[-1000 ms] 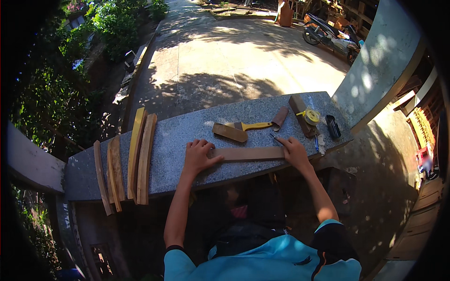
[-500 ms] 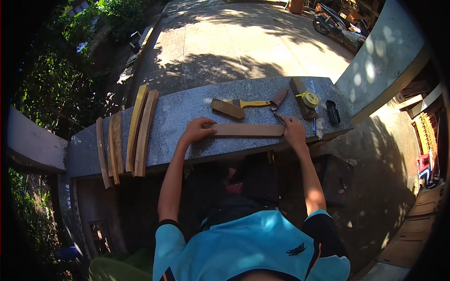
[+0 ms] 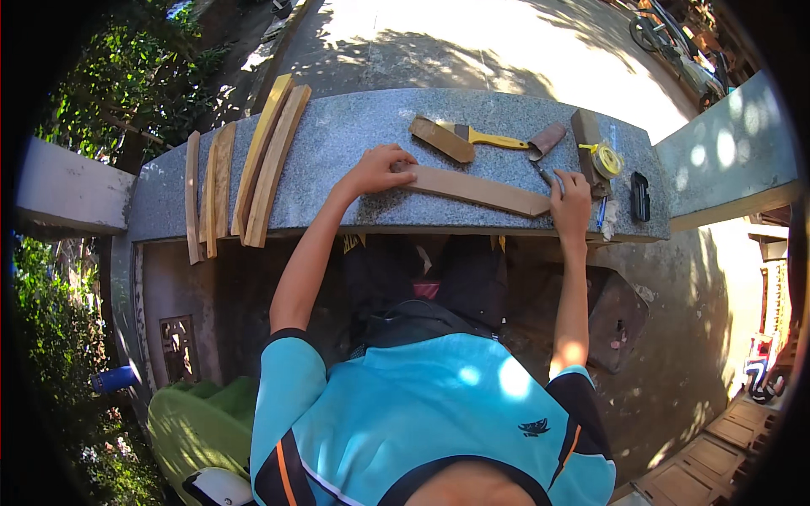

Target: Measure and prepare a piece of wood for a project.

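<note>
Head view: the wooden board [image 3: 477, 190] lies flat on the bench [image 3: 337, 152], at the centre of the frame, between the two hands. Its long axis runs left to right, dipping toward the right. The left hand [image 3: 381, 170] is narrowed on the left end, thumb and fingers at its edges. The right hand [image 3: 571, 202] is closed on a slim dark tool [image 3: 542, 172] beside the right end; whether it also grips the board cannot be told. Each hand is nearest its own end. A brush [image 3: 498, 140] lies beyond the board, toward the top of the frame.

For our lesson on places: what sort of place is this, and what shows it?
Probably an outdoor woodworking spot: wooden strips and a paintbrush lie on a speckled grey counter beside a sunlit paved yard.
</note>
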A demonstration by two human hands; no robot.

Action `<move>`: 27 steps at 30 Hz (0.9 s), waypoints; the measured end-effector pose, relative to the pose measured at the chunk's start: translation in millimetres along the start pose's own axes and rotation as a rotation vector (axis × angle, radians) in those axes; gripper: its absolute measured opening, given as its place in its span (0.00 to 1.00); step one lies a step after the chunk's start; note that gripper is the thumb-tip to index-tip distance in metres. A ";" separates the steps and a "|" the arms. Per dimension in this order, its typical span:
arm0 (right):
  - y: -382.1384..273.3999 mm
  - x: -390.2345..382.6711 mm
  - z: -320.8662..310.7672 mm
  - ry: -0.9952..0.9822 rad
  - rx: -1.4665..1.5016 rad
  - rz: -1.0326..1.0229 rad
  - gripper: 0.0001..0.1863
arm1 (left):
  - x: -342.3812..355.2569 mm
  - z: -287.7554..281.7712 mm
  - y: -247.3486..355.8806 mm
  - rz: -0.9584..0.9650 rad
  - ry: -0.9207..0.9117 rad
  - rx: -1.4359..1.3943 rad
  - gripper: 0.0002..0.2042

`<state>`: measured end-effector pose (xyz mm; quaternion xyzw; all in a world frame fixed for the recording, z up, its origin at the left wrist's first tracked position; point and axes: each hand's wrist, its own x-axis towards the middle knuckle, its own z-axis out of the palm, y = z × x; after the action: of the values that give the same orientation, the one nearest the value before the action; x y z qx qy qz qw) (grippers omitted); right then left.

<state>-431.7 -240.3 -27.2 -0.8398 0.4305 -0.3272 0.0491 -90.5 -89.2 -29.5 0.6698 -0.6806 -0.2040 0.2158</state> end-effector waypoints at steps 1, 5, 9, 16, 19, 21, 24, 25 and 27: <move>-12.1 16.2 1.1 0.003 0.063 -0.021 0.14 | -2.2 -4.9 0.3 0.007 0.024 -0.009 0.14; -1.7 72.4 18.1 0.011 0.060 0.123 0.17 | 16.0 -4.4 12.4 0.041 0.039 -0.106 0.14; 7.7 79.3 50.7 -0.052 0.130 0.088 0.17 | 0.0 13.5 4.8 -0.032 0.137 -0.144 0.12; -123.9 46.5 -9.7 0.114 0.556 -0.191 0.19 | 7.3 2.6 88.4 -0.077 0.234 -1.053 0.12; -155.5 18.0 9.2 -0.027 0.625 -0.324 0.22 | 13.2 5.6 104.2 -0.141 0.319 -1.560 0.15; -157.6 10.2 17.8 0.042 0.423 -0.627 0.24 | 8.5 3.1 100.9 -0.181 0.371 -1.550 0.15; -148.9 8.1 8.6 -0.113 0.413 -0.593 0.26 | -5.5 1.2 83.6 -0.288 0.445 -1.559 0.13; -135.7 9.4 -1.9 -0.157 0.320 -0.502 0.28 | -8.7 -5.0 82.7 -0.327 0.545 -1.509 0.13; -88.7 10.0 -12.1 -0.299 0.092 -0.310 0.31 | -18.6 -14.0 71.9 -0.358 0.675 -1.390 0.13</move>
<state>-373.4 -190.0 19.6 -0.9320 0.2685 -0.2221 0.0998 -141.6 -69.1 22.5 0.5064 -0.1771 -0.3998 0.7432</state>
